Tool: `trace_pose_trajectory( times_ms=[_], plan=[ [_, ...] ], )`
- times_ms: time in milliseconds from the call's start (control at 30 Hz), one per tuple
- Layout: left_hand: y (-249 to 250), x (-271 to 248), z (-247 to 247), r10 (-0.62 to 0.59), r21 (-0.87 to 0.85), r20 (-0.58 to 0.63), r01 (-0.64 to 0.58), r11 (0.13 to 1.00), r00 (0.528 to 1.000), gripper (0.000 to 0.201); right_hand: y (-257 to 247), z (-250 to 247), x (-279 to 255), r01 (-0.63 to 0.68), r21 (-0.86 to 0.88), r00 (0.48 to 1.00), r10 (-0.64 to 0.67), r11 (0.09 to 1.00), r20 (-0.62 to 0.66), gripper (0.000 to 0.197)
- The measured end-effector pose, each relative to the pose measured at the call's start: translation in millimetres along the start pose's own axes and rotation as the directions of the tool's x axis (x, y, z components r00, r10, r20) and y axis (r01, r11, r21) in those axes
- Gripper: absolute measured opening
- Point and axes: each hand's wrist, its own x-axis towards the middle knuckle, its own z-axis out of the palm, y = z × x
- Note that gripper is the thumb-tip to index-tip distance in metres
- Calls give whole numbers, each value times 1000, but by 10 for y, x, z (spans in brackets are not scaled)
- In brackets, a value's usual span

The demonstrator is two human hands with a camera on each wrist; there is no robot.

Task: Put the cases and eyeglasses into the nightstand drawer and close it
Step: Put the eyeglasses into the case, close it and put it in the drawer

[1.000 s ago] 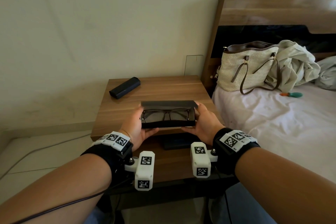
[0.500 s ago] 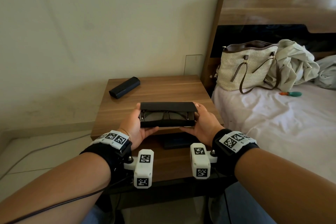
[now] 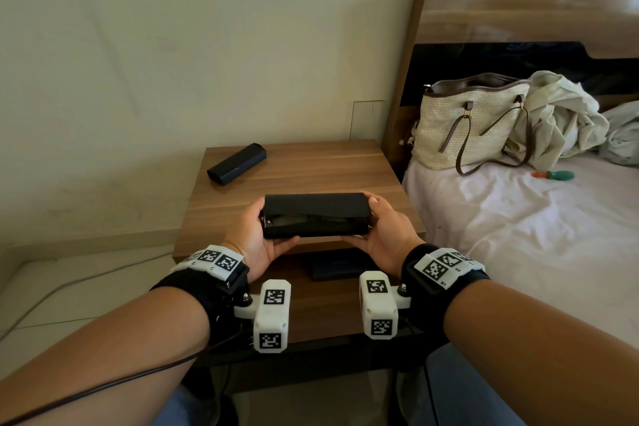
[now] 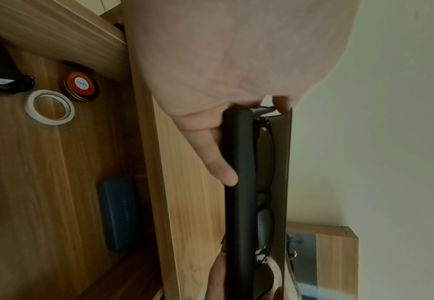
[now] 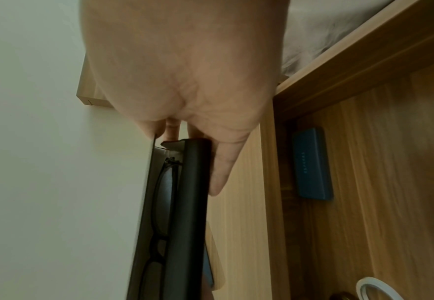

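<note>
Both hands hold a black glasses case (image 3: 316, 218) above the front edge of the wooden nightstand (image 3: 297, 169). My left hand (image 3: 257, 235) grips its left end and my right hand (image 3: 378, 233) its right end. The lid is folded almost down; dark-framed eyeglasses (image 4: 264, 182) (image 5: 164, 194) still show through the narrow gap. A second dark case (image 3: 237, 163) lies at the nightstand's back left. Below my hands the drawer (image 3: 328, 301) stands open with a blue case (image 3: 333, 268) (image 4: 117, 213) (image 5: 312, 162) inside.
In the drawer also lie a roll of white tape (image 4: 49, 106), a round orange-lidded tin (image 4: 81, 86) and a dark object (image 4: 2, 83). To the right is a bed (image 3: 518, 235) with a woven handbag (image 3: 470, 121), crumpled cloth and a small green-orange tool (image 3: 553, 175).
The case lid has come down from half open to nearly closed over the eyeglasses. Both hands stay at the case's ends in about the same place.
</note>
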Motion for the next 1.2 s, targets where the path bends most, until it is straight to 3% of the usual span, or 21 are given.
trace_pose_trajectory(
  times_ms=[600, 700, 967, 1033, 1200],
  plan=[
    [-50, -12, -10, -16, 16, -40, 17, 1000, 999, 38, 20, -20, 11, -41, 17, 999, 42, 999, -28, 25],
    [-91, 11, -5, -46, 60, -91, 51, 997, 995, 29, 43, -48, 32, -88, 22, 994, 89, 996, -62, 42],
    [-254, 74, -13, -138, 240, -224, 192, 952, 965, 27, 131, -162, 90, -209, -184, 965, 173, 960, -196, 51],
    [-299, 76, -17, -171, 286, -224, 233, 929, 959, 23, 160, -190, 83, -241, -306, 957, 174, 921, -231, 49],
    [-415, 143, -39, -238, 364, -249, 319, 875, 939, 29, 237, -300, 92, -409, -422, 905, 301, 809, -301, 45]
  ],
)
